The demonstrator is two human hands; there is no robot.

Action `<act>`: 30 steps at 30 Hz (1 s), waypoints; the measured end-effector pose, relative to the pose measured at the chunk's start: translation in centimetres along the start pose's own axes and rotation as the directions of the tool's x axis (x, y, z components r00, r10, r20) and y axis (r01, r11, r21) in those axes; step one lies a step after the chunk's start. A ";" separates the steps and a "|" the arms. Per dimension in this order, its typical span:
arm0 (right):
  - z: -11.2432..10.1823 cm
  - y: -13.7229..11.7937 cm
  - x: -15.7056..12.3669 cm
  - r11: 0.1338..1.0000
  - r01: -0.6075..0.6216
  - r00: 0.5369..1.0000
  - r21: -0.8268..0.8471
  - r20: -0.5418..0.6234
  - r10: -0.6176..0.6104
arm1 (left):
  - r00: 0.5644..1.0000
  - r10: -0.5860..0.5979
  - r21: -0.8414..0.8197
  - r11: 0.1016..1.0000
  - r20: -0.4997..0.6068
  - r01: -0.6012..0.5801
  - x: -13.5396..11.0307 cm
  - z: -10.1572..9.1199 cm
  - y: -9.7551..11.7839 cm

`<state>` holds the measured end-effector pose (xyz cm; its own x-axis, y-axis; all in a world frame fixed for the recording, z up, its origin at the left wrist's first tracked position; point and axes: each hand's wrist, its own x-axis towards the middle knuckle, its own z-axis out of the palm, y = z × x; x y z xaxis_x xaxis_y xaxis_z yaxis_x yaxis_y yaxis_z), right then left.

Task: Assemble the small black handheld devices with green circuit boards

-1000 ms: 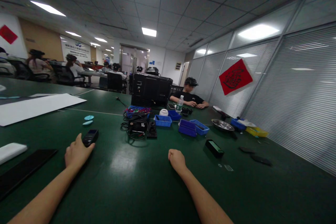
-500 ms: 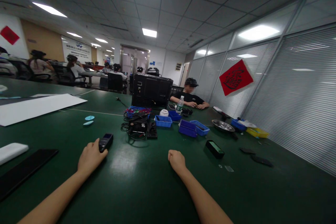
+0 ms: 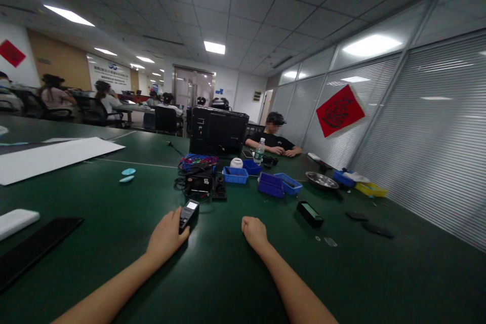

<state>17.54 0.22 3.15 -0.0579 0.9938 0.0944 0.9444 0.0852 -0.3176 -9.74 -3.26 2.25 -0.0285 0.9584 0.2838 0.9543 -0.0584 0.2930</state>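
Observation:
My left hand (image 3: pixel 165 235) is wrapped around a dark handheld device with a small screen (image 3: pixel 190 214), just above or on the green tabletop; I cannot tell if it touches. The device's screen is lit pale, with dark keys below it. My right hand (image 3: pixel 254 233) rests on the table as a loose fist, nothing showing in it. Right of that fist lies a black box with a greenish window (image 3: pixel 310 213). Beyond the device sits a black boxed unit (image 3: pixel 199 185) with tangled cables.
Blue bins (image 3: pixel 235 175), a white ball (image 3: pixel 236 163) and a water bottle (image 3: pixel 259 151) stand near a large black panel (image 3: pixel 218 129). A steel pan (image 3: pixel 322 180) and yellow tray (image 3: pixel 371 190) are at right. White sheets (image 3: pixel 56 159) lie left. A person (image 3: pixel 274 139) sits opposite.
My left hand has moved to the right with the handheld device, whose screen now shows bright. My right hand stays in place as a fist.

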 end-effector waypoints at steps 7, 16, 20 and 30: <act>0.6 0.4 0.3 1.000 0.017 1.000 -0.013 -0.018 -0.018 | 0.994 0.101 -0.075 0.992 0.042 -0.098 -0.3 1.5 3.4; 0.2 0.1 0.0 1.000 -0.016 1.000 -0.010 -0.006 0.016 | 0.978 0.189 -0.148 0.973 0.085 -0.175 -0.1 3.0 7.2; 0.2 0.1 0.1 1.000 -0.011 1.000 0.024 -0.005 0.011 | 0.974 0.199 -0.147 0.972 0.112 -0.182 0.1 3.5 7.8; 1.5 -1.0 -0.3 0.913 0.248 0.898 0.323 -0.431 -0.092 | 0.970 0.177 -0.335 0.935 0.168 -0.113 0.8 4.4 7.7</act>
<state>16.12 -0.07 2.02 0.0004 0.8540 0.5203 0.7436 0.3476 -0.5712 -1.08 -1.70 0.74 0.1911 0.9660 0.1741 0.7964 -0.2563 0.5478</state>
